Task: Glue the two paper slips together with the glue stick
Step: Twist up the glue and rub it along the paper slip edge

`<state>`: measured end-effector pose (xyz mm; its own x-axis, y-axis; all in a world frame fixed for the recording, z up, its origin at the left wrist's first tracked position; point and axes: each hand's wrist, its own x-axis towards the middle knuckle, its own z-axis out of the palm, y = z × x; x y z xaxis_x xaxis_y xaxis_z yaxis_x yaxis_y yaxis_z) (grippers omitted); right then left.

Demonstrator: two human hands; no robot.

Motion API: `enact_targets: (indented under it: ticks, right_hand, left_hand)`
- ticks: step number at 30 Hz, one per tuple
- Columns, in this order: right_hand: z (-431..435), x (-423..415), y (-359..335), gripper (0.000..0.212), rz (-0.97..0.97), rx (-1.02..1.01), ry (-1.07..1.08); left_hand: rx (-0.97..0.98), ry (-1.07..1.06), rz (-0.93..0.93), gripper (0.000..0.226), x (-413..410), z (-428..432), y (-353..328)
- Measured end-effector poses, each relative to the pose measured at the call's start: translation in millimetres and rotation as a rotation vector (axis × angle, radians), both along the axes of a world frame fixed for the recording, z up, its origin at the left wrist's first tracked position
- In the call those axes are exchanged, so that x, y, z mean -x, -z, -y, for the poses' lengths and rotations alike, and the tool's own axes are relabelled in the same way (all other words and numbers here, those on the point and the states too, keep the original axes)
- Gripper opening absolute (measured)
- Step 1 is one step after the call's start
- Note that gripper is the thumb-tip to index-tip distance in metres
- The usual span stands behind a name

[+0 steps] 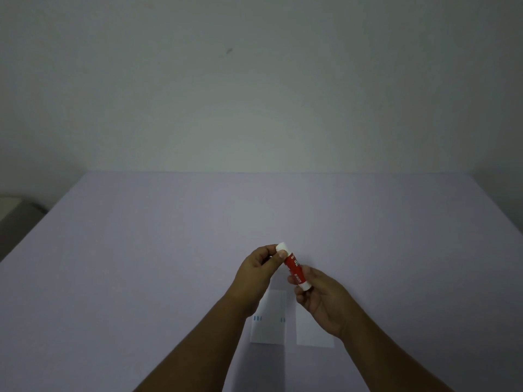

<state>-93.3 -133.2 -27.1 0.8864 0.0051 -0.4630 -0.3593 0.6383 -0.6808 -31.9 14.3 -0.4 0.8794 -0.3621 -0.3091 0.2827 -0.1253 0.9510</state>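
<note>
The right hand point(319, 301) has its grip closed round the lower body of the glue stick point(294, 271), a red tube with a white base, held tilted above the bench point(141, 250) with its top end pointing up and to the left. The left hand point(257, 267) has its grip pinched on the white cap point(282, 247) at that top end, thumb and fingertips closed on it; whether the cap is seated or already loose cannot be told.

Below the hands, on the near side, two paper slips lie flat on the bench, side by side and apart, with a narrow strip of bare surface between them. The left slip point(270, 321) carries small blue marks at both side edges and is partly covered by the left wrist. The right slip point(311, 333) is plain, its far part hidden under the right hand.

Around them the pale lilac bench is bare, with wide room to the left, right and far side. Its far edge meets a plain wall point(254, 94); the left edge runs diagonally towards the near corner, with a dim grey object point(19, 213) beyond it.
</note>
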Motion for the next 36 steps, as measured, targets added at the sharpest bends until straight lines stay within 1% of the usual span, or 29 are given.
enact_targets:
  ticks: [4, 6, 8, 10, 12, 14, 18, 24, 26, 27, 32, 34, 36]
  right_hand:
    - [7.1, 0.8, 3.2, 0.029, -0.036, 0.049, 0.062]
    - [13.0, 3.2, 6.8, 0.029, -0.051, 0.051, 0.075]
    - [18.1, 6.5, 10.4, 0.029, -0.062, 0.033, 0.076]
    - [21.2, 9.6, 14.0, 0.028, -0.072, 0.021, 0.068]
    - [21.6, 12.4, 17.6, 0.027, -0.080, 0.033, 0.054]
    - [20.0, 14.4, 20.8, 0.025, -0.084, 0.055, 0.039]
    - [15.0, 14.7, 24.6, 0.022, -0.088, 0.074, 0.019]
    - [9.9, 10.1, 34.1, 0.023, -0.118, 0.091, 0.022]
    - [7.8, 8.2, 38.9, 0.023, -0.103, 0.185, -0.002]
    - [6.6, 7.6, 41.3, 0.023, -0.085, 0.265, -0.030]
    - [-1.3, 6.5, 49.1, 0.014, 0.010, 0.900, -0.208]
    - [-5.6, 5.9, 53.2, 0.017, 0.052, 1.059, -0.262]
    - [-11.6, 6.0, 56.3, 0.019, 0.103, 1.155, -0.312]
  left_hand:
    - [-0.072, 0.085, -0.040, 0.048, -4.5, -12.7, 8.5]
    - [-0.173, 0.096, -0.010, 0.054, -6.2, -25.7, 19.4]
    - [-0.415, 0.168, 0.114, 0.056, -7.3, -42.9, 37.0]
    - [-0.697, 0.360, 0.280, 0.065, -6.6, -58.9, 58.5]
    - [-0.847, 0.506, 0.380, 0.077, -3.0, -67.7, 76.0]
    - [-0.942, 0.566, 0.466, 0.086, -0.4, -69.4, 89.4]
    - [-1.042, 0.576, 0.614, 0.092, -0.5, -70.3, 105.2]
    - [-1.052, 0.612, 0.675, 0.095, -1.8, -75.6, 114.3]
    - [-1.074, 0.663, 0.689, 0.096, -1.8, -74.5, 116.2]
    - [-1.083, 0.682, 0.690, 0.097, -2.5, -74.0, 117.3]
    - [-1.082, 0.691, 0.690, 0.099, -4.9, -74.4, 120.2]
    - [-1.067, 0.671, 0.681, 0.099, -4.1, -76.8, 121.5]
    - [-1.043, 0.647, 0.646, 0.098, -3.5, -80.5, 122.7]
